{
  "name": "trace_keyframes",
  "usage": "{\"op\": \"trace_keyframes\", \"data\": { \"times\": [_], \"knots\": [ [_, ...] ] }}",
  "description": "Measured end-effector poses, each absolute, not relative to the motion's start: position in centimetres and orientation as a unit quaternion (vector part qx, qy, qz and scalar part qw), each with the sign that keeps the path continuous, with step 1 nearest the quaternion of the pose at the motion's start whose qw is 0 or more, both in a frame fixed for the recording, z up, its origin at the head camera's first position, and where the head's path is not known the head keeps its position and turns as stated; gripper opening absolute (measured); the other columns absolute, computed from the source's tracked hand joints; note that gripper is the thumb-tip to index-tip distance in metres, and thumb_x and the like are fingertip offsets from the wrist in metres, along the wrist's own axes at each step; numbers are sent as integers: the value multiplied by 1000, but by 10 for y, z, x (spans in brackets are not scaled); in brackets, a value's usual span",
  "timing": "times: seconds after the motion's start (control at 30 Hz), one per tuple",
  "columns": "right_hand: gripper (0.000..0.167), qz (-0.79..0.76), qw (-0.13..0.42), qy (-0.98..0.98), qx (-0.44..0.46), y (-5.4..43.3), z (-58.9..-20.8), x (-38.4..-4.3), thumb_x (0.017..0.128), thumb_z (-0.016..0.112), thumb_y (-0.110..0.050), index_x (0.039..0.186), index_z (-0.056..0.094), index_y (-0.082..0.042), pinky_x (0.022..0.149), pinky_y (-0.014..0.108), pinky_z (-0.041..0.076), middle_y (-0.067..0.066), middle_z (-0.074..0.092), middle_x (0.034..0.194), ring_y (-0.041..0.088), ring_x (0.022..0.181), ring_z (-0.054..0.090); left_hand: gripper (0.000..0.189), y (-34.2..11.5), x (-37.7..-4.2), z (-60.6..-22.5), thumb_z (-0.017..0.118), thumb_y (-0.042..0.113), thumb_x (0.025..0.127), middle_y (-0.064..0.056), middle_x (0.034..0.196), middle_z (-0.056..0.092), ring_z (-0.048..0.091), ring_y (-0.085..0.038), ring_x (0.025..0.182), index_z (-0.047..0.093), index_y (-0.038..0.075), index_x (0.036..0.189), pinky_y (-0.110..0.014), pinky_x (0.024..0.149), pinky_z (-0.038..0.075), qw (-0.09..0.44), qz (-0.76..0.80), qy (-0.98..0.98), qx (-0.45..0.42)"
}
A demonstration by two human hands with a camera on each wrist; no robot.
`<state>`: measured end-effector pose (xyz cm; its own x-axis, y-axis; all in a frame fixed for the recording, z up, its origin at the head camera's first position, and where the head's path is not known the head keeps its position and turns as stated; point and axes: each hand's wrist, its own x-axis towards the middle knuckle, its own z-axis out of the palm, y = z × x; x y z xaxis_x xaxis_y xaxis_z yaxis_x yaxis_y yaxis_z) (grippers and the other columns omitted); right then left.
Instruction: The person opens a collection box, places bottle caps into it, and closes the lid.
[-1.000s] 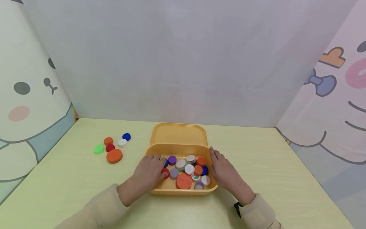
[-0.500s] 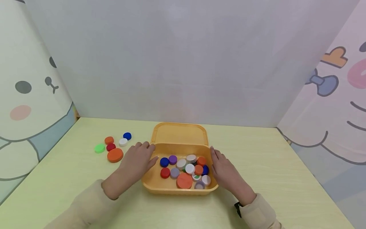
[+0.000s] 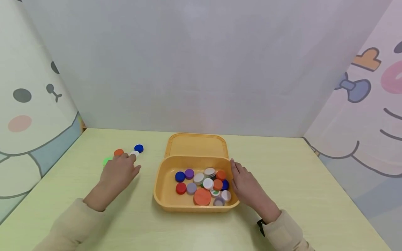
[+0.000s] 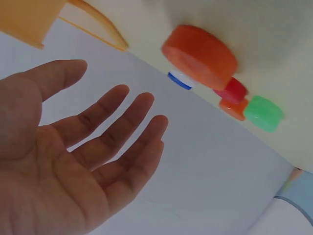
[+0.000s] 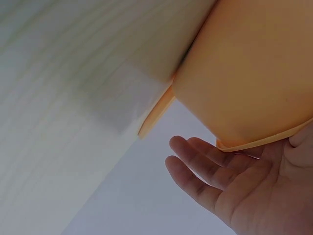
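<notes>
My left hand (image 3: 117, 174) hovers over the loose bottle caps on the left of the table, fingers loosely spread and holding nothing. In the left wrist view, a large orange cap (image 4: 198, 56), a red cap (image 4: 234, 90), a small orange cap (image 4: 232, 109) and a green cap (image 4: 264, 113) lie apart from that hand. The head view has the large orange and red caps hidden behind it. A yellow-orange plastic box (image 3: 163, 195) holds several mixed caps, among them a flat orange-red one (image 3: 202, 197). Along its right rim rests my right hand (image 3: 248, 184), fingers fairly straight.
The box's lid (image 3: 196, 145) lies folded back behind it. A blue cap (image 3: 139, 149) and a white cap (image 3: 135, 153) sit just beyond my left fingers. A grey backdrop (image 3: 194, 69) rises at the table's far edge, with cartoon-printed panels on both sides.
My left hand has left the box's inside, crossed its left rim and moved left over the loose caps. The red and blue caps it was touching stay in the box. My right hand stays put.
</notes>
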<state>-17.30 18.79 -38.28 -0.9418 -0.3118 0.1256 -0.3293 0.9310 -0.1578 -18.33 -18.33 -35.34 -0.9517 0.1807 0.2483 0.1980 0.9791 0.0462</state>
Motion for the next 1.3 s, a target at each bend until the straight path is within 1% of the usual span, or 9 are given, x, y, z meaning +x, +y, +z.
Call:
{"op": "trace_keyframes", "data": {
  "times": [0.17, 0.23, 0.43, 0.73, 1.0, 1.3],
  "knots": [
    [58, 87, 50, -981, 164, 188, -381, -173, 91, 48, -16, 141, 25, 5, 96, 50, 42, 22, 40, 136, 34, 119, 46, 20, -201, -185, -361, 57, 16, 83, -10, 65, 47, 44, -27, 57, 52, -3, 84, -36, 48, 40, 85, -32, -994, -58],
    [58, 88, 49, -981, 165, 188, -381, -174, 91, 48, -16, 141, 25, 5, 96, 50, 42, 22, 40, 137, 34, 119, 46, 19, -206, -187, -364, 55, 15, 83, -11, 65, 47, 43, -28, 57, 52, -3, 85, -38, 50, 40, 71, -34, -996, -48],
    [59, 91, 47, -980, 169, 188, -381, -174, 92, 48, -16, 141, 24, 4, 96, 50, 41, 22, 39, 137, 35, 120, 45, 30, -215, -188, -370, 58, 23, 84, -16, 70, 51, 46, -31, 60, 53, -6, 91, -40, 51, 42, 45, -36, -998, -32],
    [59, 96, 45, -980, 169, 188, -382, -175, 92, 47, -16, 142, 24, 4, 97, 50, 41, 22, 39, 137, 35, 121, 45, 43, -219, -190, -379, 64, 36, 81, -13, 64, 50, 46, -30, 59, 53, -6, 82, -37, 50, 40, 30, -34, -999, -18],
    [59, 96, 44, -980, 167, 188, -382, -174, 92, 48, -16, 141, 24, 5, 97, 50, 40, 22, 39, 137, 35, 122, 44, 45, -220, -192, -381, 66, 38, 80, -10, 61, 47, 45, -26, 56, 53, -5, 80, -33, 48, 38, 9, -51, -999, -18],
    [58, 96, 45, -981, 163, 188, -383, -173, 92, 48, -17, 141, 25, 4, 98, 50, 40, 22, 40, 137, 34, 122, 44, 47, -220, -192, -379, 68, 38, 78, -11, 60, 47, 45, -26, 55, 51, -6, 82, -33, 45, 38, 12, -72, -997, -15]
  ]
}}
